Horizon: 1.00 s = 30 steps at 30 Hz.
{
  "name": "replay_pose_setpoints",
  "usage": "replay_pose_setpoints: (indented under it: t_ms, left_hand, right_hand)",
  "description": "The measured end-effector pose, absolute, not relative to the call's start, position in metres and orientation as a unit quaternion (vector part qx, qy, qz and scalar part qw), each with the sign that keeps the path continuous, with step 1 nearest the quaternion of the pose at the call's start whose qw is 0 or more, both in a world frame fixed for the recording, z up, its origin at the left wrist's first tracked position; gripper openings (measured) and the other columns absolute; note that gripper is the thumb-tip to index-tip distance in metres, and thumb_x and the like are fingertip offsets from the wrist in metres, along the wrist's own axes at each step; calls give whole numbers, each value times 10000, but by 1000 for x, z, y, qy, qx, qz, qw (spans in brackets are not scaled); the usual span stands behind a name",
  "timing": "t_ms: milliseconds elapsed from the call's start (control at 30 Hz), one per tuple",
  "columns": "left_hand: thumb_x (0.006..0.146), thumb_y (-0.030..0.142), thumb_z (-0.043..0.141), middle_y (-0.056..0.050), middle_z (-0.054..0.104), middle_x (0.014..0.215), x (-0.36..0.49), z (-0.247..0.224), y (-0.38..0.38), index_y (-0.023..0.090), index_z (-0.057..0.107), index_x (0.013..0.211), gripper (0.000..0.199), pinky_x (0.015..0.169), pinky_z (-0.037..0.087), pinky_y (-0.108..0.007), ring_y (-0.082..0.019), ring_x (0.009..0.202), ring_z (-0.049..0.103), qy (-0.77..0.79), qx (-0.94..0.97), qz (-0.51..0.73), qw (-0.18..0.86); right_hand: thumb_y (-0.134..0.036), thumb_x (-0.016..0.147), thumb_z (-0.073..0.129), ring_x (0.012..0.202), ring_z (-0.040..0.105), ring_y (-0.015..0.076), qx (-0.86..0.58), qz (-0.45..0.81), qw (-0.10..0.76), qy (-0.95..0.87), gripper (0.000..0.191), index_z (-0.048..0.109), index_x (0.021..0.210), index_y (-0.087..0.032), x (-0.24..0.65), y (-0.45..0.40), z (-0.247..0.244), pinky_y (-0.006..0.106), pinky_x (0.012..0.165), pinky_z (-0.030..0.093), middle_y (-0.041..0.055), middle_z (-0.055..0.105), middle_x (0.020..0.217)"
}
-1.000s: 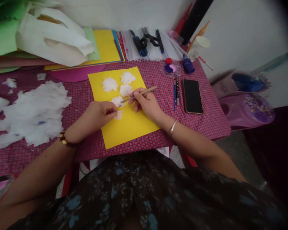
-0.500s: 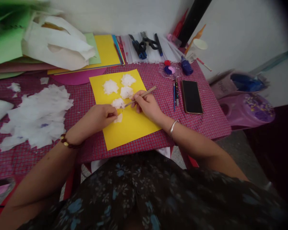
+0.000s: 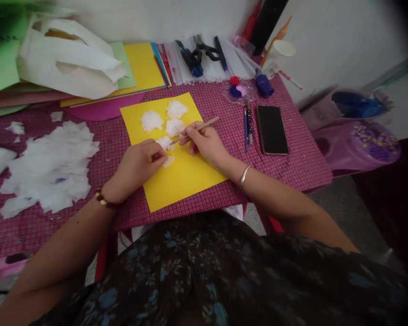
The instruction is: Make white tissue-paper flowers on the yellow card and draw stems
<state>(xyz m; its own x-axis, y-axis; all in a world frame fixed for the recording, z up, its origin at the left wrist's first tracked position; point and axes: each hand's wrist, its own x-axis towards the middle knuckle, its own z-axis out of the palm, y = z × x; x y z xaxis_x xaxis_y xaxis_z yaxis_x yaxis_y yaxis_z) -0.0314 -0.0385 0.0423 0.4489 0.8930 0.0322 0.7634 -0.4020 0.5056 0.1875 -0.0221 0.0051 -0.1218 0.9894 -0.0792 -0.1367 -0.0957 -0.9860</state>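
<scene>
A yellow sheet lies on the checked cloth, bearing several white ruffled paper clusters. My right hand pinches a thin brown stick, whose lower tip is at the lowest cluster. Just left of that cluster, my left hand has thumb and forefinger pressed together on a small pale paper piece over the yellow sheet. The left hand's other fingers are curled and partly hidden.
A heap of white paper pieces lies at the left. To the right are a black phone, two thin brushes or pens and a purple bottle. Pliers and coloured sheets lie at the back.
The view has shifted slightly. The stick's tip has moved a little up and left over the lowest cluster, and the left hand has come slightly closer to that cluster.
</scene>
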Motion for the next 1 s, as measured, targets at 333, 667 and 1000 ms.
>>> replay_pose_setpoints:
  t_ms: [333,667,1000]
  left_hand:
    - [856,245,666,-44,669,795,-30,23,-26,248,568,727,161,679,439,-368,-221,754,619,506,822,217,144]
    - [792,233,719,-17,688,715,-28,12,-18,252,597,680,167,621,448,-338,-192,654,594,544,769,286,179]
    - [822,291,743,11,580,635,-25,13,-16,241,583,686,217,590,389,-328,-165,607,506,552,729,327,238]
  right_hand:
    - [-321,1126,587,424,517,50,-469,574,486,-463,266,572,880,-221,186,-27,14,176,418,415,-36,735,739]
    - [-213,1116,563,422,503,32,-449,556,480,-510,287,546,830,-215,186,-35,17,161,427,393,-70,658,662]
    - [-262,1103,584,498,524,44,-447,536,464,-546,203,568,907,-212,185,-34,11,176,496,454,-31,709,791]
